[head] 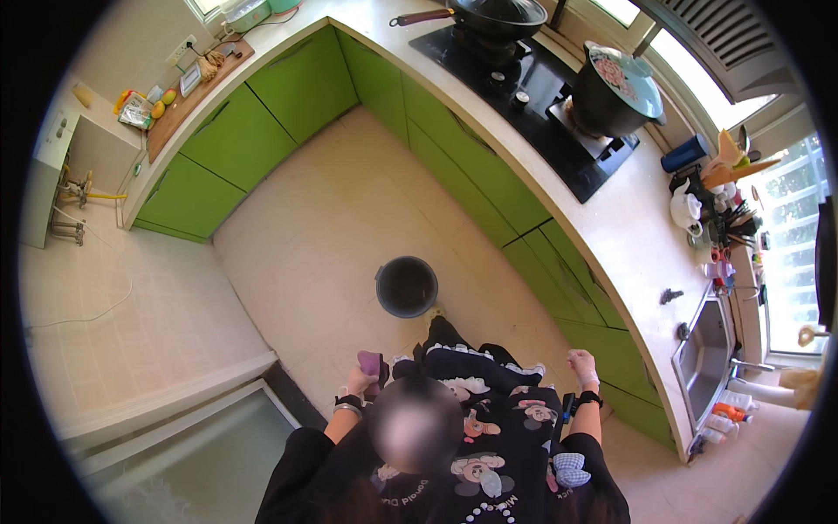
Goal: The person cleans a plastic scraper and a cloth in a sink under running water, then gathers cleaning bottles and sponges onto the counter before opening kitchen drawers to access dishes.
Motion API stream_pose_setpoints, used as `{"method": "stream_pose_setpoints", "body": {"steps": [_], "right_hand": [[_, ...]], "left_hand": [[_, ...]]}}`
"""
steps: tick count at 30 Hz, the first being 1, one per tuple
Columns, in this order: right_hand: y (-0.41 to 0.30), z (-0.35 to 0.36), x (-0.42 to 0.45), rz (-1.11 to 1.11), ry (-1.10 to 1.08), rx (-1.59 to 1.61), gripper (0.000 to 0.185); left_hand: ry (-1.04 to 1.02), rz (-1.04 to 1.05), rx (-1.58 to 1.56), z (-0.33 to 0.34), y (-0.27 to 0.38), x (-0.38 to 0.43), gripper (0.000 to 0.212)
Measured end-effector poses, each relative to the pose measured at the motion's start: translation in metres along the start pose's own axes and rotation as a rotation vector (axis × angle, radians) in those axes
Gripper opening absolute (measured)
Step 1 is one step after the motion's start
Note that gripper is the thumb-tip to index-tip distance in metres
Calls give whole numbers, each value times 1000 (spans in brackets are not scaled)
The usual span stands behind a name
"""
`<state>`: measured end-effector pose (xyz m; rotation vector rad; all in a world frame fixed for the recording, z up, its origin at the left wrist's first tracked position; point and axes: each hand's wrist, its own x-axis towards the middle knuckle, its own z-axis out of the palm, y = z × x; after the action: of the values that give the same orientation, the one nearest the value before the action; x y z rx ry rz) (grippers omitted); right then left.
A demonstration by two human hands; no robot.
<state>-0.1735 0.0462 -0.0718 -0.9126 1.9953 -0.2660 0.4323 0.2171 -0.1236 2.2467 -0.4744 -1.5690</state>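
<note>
My left hand [361,382] is at the lower middle, its fingers around a purple cloth [372,364] that hangs beside the black printed apron. Part of the cloth looks darker. To the right, my right hand [582,368] hovers in front of the green lower cabinets with its fingers curled in; no object shows in it. A dark band sits on each wrist. A grey bucket [406,287] with dark contents stands on the floor ahead, close to one of my feet [433,314].
A curved counter [622,223] runs along the right, bearing a gas stove [530,98], a lidded pot [615,95], a wok [501,19] and a steel sink [706,360]. Green cabinets [239,134] stand below the far counter. A glass door [216,452] is at lower left.
</note>
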Motion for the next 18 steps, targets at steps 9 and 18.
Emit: {"method": "stream_pose_setpoints", "body": {"steps": [9, 18], "right_hand": [[82, -7, -33, 38, 40, 157, 16], [235, -27, -86, 160, 68, 303, 16]], "left_hand": [[30, 12, 176, 29, 36, -61, 39], [178, 107, 159, 88, 33, -117, 36]]}}
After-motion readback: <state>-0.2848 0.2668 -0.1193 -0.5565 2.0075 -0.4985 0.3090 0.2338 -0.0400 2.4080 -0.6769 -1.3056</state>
